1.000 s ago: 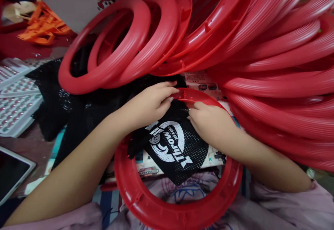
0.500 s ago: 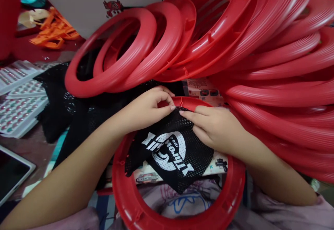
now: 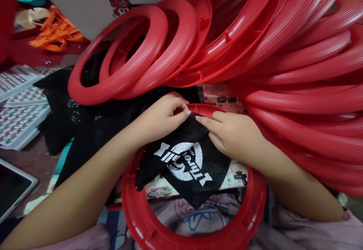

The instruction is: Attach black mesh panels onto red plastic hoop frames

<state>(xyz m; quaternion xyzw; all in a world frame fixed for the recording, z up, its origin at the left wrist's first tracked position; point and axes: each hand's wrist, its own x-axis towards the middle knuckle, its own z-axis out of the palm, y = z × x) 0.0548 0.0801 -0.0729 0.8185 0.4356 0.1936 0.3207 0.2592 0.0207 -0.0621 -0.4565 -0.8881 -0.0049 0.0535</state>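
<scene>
A black mesh cloth (image 3: 204, 174) with white printed lettering hangs across the upper part of a red plastic ring (image 3: 141, 219). My left hand (image 3: 167, 114) pinches the cloth's top edge between thumb and fingers, close to the ring's far rim. Just right of it, my right hand (image 3: 232, 135) has its index fingertip and thumb at the same edge, the other fingers curled. The ring lies with its hollow side up, its near part over my lap. The cloth's lower corner hangs into the ring's opening.
Many more red rings (image 3: 306, 95) are piled at the back and right. Black mesh fabric (image 3: 82, 129) lies to the left. Trays of small round pieces (image 3: 22, 125), a white-framed tablet (image 3: 14, 189) and orange plastic parts (image 3: 56, 31) are farther left.
Both hands stay at the cloth's top edge with only tiny shifts. The cloth's print has moved slightly and its folds differ a little. The camera view has shifted slightly.
</scene>
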